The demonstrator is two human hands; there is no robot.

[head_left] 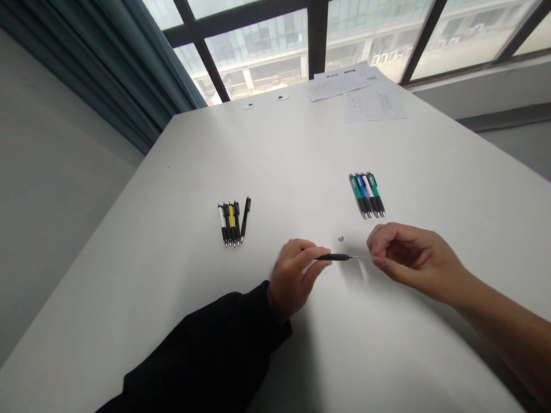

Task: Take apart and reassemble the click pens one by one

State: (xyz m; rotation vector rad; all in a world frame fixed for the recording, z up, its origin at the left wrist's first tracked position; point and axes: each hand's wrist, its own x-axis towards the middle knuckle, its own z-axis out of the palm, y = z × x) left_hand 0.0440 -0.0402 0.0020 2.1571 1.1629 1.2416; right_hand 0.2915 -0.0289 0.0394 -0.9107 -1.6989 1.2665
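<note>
My left hand (297, 272) grips a black pen barrel (338, 257) between thumb and fingers, level above the white table. A thin refill tip sticks out of the barrel's right end. My right hand (413, 258) is just to the right of that tip, thumb and forefinger pinched together. Whatever lies between those fingertips is too small to make out. Slightly above the barrel, a small silver pen tip piece (341, 238) rests on the table.
Several black, white and yellow pens (231, 223) lie side by side at left. Several green, blue and white pens (367, 195) lie at right. Paper sheets (374, 103) and two white oval pieces (283, 98) are near the window.
</note>
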